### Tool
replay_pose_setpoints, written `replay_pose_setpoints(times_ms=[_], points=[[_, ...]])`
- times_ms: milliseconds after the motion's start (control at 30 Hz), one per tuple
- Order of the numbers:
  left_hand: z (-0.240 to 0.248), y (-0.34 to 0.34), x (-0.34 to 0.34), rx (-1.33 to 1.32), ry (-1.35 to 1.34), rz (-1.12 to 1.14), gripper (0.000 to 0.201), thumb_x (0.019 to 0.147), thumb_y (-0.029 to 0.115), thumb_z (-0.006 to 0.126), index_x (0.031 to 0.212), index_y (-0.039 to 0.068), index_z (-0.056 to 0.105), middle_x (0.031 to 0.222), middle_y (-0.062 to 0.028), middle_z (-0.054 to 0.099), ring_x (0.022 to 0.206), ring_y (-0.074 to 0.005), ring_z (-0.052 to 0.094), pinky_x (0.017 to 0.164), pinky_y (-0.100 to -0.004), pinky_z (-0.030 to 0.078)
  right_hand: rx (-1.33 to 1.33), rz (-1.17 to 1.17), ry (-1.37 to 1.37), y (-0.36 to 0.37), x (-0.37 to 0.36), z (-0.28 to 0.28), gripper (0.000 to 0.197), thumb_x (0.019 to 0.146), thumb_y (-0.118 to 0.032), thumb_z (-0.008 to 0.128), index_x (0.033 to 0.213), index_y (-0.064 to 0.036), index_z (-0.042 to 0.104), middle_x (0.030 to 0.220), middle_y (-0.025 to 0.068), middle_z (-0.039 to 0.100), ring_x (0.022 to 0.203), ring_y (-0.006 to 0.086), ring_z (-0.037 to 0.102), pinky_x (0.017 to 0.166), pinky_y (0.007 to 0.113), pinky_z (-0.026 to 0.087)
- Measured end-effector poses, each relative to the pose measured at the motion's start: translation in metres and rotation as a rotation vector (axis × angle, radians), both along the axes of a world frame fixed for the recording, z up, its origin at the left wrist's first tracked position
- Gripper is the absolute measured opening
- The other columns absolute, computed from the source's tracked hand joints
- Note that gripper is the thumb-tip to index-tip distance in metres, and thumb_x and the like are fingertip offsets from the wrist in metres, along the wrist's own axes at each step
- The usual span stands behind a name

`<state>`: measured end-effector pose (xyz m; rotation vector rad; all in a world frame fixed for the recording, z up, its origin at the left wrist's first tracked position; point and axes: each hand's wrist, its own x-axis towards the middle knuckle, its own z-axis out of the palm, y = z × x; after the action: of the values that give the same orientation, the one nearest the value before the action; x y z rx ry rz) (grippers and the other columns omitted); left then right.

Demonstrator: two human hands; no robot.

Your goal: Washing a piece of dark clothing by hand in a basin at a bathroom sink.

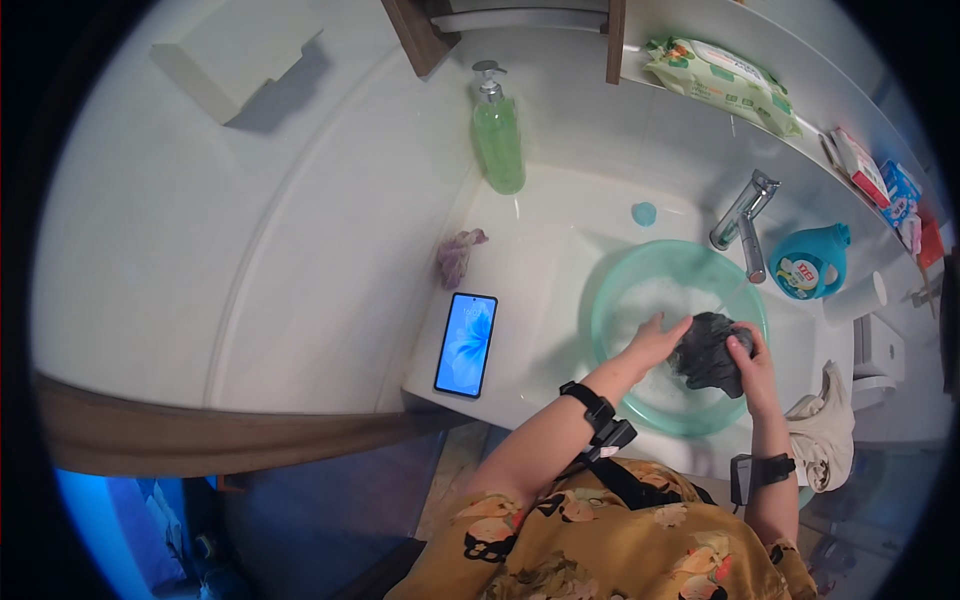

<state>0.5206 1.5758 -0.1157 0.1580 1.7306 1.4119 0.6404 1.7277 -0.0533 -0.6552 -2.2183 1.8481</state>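
A wet, bunched dark grey cloth (710, 355) is held between my two hands over a mint-green basin (601, 335). My left hand (656, 343) presses on its left side, thumb up, with the other fingers partly hidden. On the other side, my right hand (757, 372) curls around the cloth, its thumb on top. White suds and water lie in the basin beneath. The chrome faucet (745, 225) points down at the basin just beyond the cloth, and a thin stream seems to run from it.
The basin sits in a white sink (545, 300). A phone (466, 345) with a lit screen, a purplish crumpled cloth (459, 258) and a green pump bottle (498, 140) stand left. To the right are a blue detergent bottle (810, 262) and beige cloth (825, 430). Wipes (722, 82) lie on the shelf.
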Motion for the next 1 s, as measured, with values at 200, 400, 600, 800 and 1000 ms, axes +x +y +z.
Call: replay_pose_setpoints(times_ms=[200, 400, 600, 800, 1000], points=[[-0.004, 0.018, 0.006, 0.514, -0.740, 0.033, 0.067, 0.088, 0.058, 0.039, 0.131, 0.007, 0.042, 0.134, -0.0096, 0.044, 0.119, -0.0274, 0.046, 0.093, -0.0444, 0.042, -0.541, -0.092, 0.206, -0.014, -0.003, 0.014, 0.030, 0.090, -0.022, 0.056, 0.115, -0.0056, 0.051, 0.110, 0.0055, 0.053, 0.101, 0.0137, 0.051, 0.087, 0.026, 0.041], [-0.031, 0.032, -0.002, 0.474, -0.713, 0.213, 0.049, 0.091, 0.039, 0.046, 0.129, 0.008, 0.042, 0.127, -0.0099, 0.050, 0.105, -0.0233, 0.057, 0.083, -0.0403, 0.050, 0.182, -0.157, -0.168, 0.030, 0.000, -0.058, 0.037, 0.083, -0.029, 0.065, 0.109, -0.0052, 0.053, 0.103, 0.0075, 0.056, 0.097, 0.0167, 0.050, 0.084, 0.028, 0.041], [-0.061, 0.028, 0.006, 0.150, -0.458, 0.163, 0.073, 0.085, 0.040, 0.055, 0.142, 0.014, 0.017, 0.140, -0.0136, 0.032, 0.124, -0.0291, 0.038, 0.092, -0.0526, 0.037, 0.856, 0.287, -0.576, 0.009, 0.000, -0.096, 0.077, 0.073, -0.019, 0.065, 0.138, -0.0059, 0.026, 0.137, 0.0304, 0.028, 0.113, 0.0446, 0.045, 0.097, 0.043, 0.038], [-0.047, 0.029, 0.012, -0.033, -0.427, 0.121, 0.074, 0.083, 0.045, 0.054, 0.140, 0.015, 0.018, 0.141, -0.0146, 0.029, 0.126, -0.0310, 0.033, 0.093, -0.0595, 0.029, 0.955, 0.542, -0.712, 0.016, 0.010, -0.148, 0.078, 0.066, -0.010, 0.062, 0.136, -0.0039, 0.029, 0.132, 0.0361, 0.031, 0.114, 0.0415, 0.047, 0.096, 0.042, 0.039], [-0.060, 0.026, 0.016, 0.046, -0.662, 0.088, 0.076, 0.082, 0.066, 0.039, 0.141, 0.022, 0.022, 0.144, -0.0114, 0.028, 0.131, -0.0328, 0.028, 0.096, -0.0663, 0.023, 0.062, 0.222, -0.270, 0.011, -0.006, -0.081, 0.048, 0.065, 0.001, 0.058, 0.112, -0.0056, 0.057, 0.109, 0.0185, 0.055, 0.096, 0.0355, 0.055, 0.084, 0.037, 0.046]])
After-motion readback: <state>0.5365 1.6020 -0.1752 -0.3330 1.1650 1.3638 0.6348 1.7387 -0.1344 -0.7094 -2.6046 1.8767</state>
